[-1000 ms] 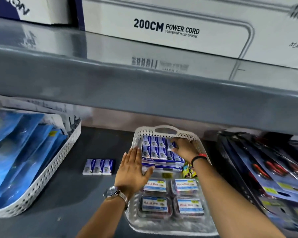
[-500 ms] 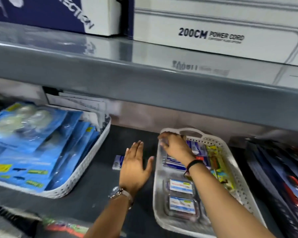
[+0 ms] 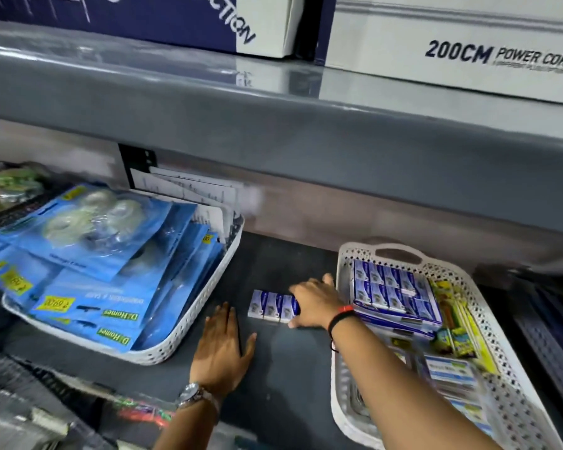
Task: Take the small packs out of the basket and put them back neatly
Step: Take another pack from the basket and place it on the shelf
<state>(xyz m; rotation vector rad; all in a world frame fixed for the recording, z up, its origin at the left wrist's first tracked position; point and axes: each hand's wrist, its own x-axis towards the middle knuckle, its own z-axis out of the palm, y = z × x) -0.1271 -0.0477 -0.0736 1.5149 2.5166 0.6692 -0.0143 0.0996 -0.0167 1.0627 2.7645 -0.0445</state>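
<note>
On the shelf (image 3: 273,378), 3 small packs (image 3: 272,306) lie between the left basket (image 3: 189,336) and right basket (image 3: 342,287), which holds more packs (image 3: 390,290).

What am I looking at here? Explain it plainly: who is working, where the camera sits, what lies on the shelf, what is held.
No machine: a person works with bare hands, filmed by a camera on their head looking down into a shop shelf. The right hand reaches across to a row of small blue-and-white packs on the dark shelf, its fingers on their right end. The left hand lies flat and empty nearby. The white basket on the right holds more such packs; another basket holds blue packets.
</note>
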